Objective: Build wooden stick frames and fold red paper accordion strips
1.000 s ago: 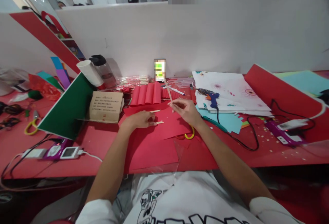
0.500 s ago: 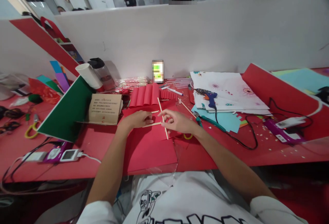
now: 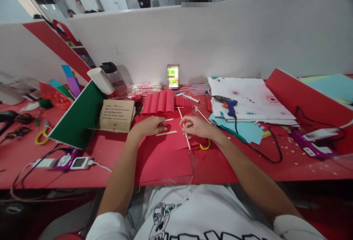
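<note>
My right hand [image 3: 196,126] is closed on a thin pale wooden stick [image 3: 187,141], which slants across the red paper and points away from me. Over the left part of the red paper [image 3: 162,159], my left hand [image 3: 153,125] has its fingers curled in; whatever they may pinch is hidden. Beside its fingertips lies a short pale stick [image 3: 169,120], partly covered. A second short stick [image 3: 167,133] lies flat just nearer to me. Yellow-handled scissors [image 3: 205,145] show partly below my right wrist.
Rolled red paper tubes [image 3: 158,101] stand behind my hands, with a phone [image 3: 173,76] against the partition. To the right are a glue gun [image 3: 228,104], its cable and teal-handled pliers [image 3: 233,132]. A cardboard box [image 3: 116,115] and green board [image 3: 79,122] stand left.
My right hand has moved slightly right with the long stick, widening the gap to the short sticks and my left hand. The whole view has shifted a little.
</note>
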Demonstrator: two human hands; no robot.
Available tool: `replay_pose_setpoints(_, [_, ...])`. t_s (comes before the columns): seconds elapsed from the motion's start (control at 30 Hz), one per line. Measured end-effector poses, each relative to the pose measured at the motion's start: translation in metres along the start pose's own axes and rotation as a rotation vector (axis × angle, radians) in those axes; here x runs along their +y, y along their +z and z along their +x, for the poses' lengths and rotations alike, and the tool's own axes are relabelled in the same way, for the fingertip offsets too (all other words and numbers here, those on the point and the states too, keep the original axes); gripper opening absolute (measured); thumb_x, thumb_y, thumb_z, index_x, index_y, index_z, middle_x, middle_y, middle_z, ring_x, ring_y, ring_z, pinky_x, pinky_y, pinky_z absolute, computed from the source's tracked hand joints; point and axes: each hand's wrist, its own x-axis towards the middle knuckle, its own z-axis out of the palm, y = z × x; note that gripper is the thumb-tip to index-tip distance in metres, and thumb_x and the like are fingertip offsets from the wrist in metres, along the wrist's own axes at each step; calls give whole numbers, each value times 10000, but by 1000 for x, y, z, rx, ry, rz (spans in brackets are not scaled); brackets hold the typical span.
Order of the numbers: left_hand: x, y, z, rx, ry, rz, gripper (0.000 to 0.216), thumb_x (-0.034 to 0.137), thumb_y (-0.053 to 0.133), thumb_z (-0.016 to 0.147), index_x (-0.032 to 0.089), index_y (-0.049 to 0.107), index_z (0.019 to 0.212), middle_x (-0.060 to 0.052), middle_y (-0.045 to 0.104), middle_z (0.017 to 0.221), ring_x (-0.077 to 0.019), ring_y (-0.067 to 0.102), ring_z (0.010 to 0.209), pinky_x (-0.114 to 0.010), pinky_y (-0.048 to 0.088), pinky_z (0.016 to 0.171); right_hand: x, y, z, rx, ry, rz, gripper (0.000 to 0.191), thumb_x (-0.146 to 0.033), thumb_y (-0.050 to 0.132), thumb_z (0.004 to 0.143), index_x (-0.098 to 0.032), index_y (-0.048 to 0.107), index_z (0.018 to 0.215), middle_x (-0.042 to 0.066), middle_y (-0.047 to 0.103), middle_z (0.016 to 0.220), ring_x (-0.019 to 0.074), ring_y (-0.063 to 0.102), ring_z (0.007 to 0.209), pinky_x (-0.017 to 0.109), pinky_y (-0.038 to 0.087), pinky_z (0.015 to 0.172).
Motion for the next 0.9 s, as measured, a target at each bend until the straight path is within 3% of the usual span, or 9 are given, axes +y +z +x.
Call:
replay_pose_setpoints(0.17, [2, 17, 11, -62, 51, 20, 217, 412, 642, 886, 199, 634, 931, -33, 704, 867, -156, 603, 694, -246, 348, 582, -1, 8, -3, 11, 28, -174, 626, -194, 662, 835, -236, 390, 1398, -61, 637, 766, 107, 669, 573, 175, 454, 544])
replay_pose_setpoints(0.47, [5, 15, 10, -76, 68, -6, 180, 378, 637, 892, 199, 627, 877, -21, 689, 796, -156, 573, 654, -260, 344, 576, -13, 11, -14, -214, 138, -71, 968, -181, 672, 829, -255, 88, 1598, -79, 619, 692, 108, 631, 510, 172, 423, 480])
replay_pose_setpoints(0.6, [5, 16, 11, -78, 62, -13, 187, 383, 630, 898, 198, 624, 870, -23, 695, 806, -157, 582, 668, -258, 337, 580, -8, 15, -9, -185, 164, -151, 971, -173, 650, 828, -202, 75, 1609, -68, 640, 662, 116, 616, 500, 169, 394, 447])
replay_pose_setpoints(0.9, [4, 18, 12, -63, 97, -24, 234, 424, 594, 929, 193, 625, 903, -34, 707, 832, -161, 600, 675, -256, 352, 600, -18, 24, -4, -141, 187, -259, 758, -223, 610, 871, -140, 251, 1532, -27, 699, 696, 132, 642, 540, 174, 396, 441])
